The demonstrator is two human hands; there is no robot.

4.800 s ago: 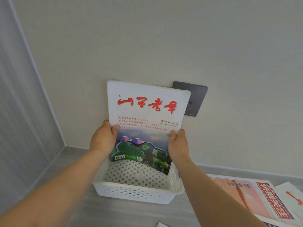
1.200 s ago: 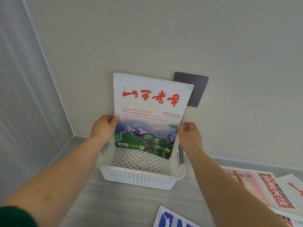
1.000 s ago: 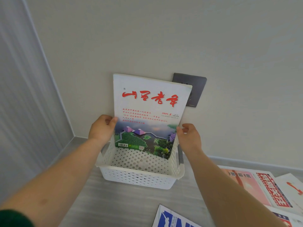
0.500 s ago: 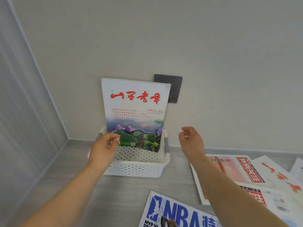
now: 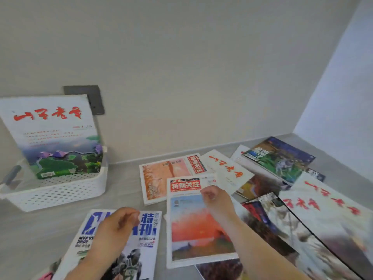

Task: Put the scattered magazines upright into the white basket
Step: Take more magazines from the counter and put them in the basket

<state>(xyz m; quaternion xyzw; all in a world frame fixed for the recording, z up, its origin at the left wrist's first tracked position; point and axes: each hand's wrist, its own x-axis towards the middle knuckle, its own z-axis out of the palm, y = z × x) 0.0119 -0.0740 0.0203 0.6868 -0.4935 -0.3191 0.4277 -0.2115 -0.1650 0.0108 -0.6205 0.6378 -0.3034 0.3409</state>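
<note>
White basket [image 5: 60, 190]: at the left, against the wall. One red-titled magazine [image 5: 54, 136] already stands upright in it, leaning back.
Step in hand: picking the next magazine off the grey surface [image 5: 125, 178], as I judge it.
Right hand [image 5: 217, 201]: fingers curled over the upper part of the sunset-cover magazine [image 5: 197, 229], beside its red masthead. Blur stops me telling whether they pinch paper or only hover.
Left hand [image 5: 115, 229]: loosely curled above the blue basketball magazine [image 5: 145, 235], holding nothing I can see.
Target versus grip: the sunset cover lies flat under my right hand, most of it stretching back toward me. Its top edge overlaps the orange-cover magazine [image 5: 161, 178]. It is well apart from the basket.
Doing it well: I'd lift one edge first, then take both long sides so the floppy pages don't sag. Then I'd turn it upright and slide it in front of the standing one.
Risk: dragging the neighbour beneath along.
</note>
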